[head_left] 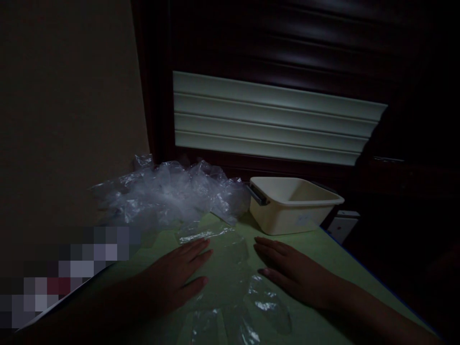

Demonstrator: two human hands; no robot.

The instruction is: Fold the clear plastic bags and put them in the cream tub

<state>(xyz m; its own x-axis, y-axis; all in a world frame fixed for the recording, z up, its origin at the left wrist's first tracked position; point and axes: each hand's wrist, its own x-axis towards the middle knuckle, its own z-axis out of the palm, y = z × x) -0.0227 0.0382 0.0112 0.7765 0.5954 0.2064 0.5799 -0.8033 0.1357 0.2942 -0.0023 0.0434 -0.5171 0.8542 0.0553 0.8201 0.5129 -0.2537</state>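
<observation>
On the green tabletop (352, 282) a thin clear plastic glove (226, 268) lies flat, its finger-like lobes pointing toward me and its straight, shiny edge at the far end. My left hand (179, 273) is palm down over the glove's left side, fingers stretched out and a little apart. My right hand (291, 270) lies palm down at its right side, fingers extended, just above a shiny lobe. Neither hand grips anything. Dim light hides whether the fingertips press on the plastic.
A crumpled heap of clear plastic (176, 191) is at the back left. To its right stands a cream plastic bin (283, 215) with a dark handle. Behind rises a dark panel with pale slats (273, 120). A small white box (344, 225) is beyond the table's right edge.
</observation>
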